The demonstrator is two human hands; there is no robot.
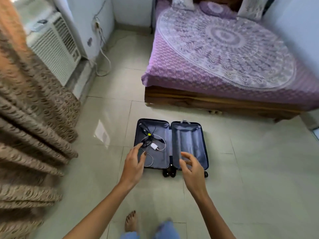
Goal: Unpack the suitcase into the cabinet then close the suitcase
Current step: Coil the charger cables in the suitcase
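A small dark suitcase (188, 144) lies open flat on the tiled floor, both halves lined in grey-blue. Its left half holds a tangle of black cables (146, 135), a white charger plug (154, 146) with a white cord, and a dark slim device (143, 128) at the far corner. The right half looks bare. My left hand (135, 163) hovers over the left half with its fingers loosely spread, holding nothing. My right hand (191, 169) reaches over the right half, blurred, fingers relaxed and empty. No cabinet is in view.
A low wooden bed (224, 100) with a purple patterned cover stands beyond the suitcase on the right. Brown curtains (34, 126) hang on the left, with a white air cooler (55, 47) and trailing cords behind. My bare foot (131, 221) stands below on the floor.
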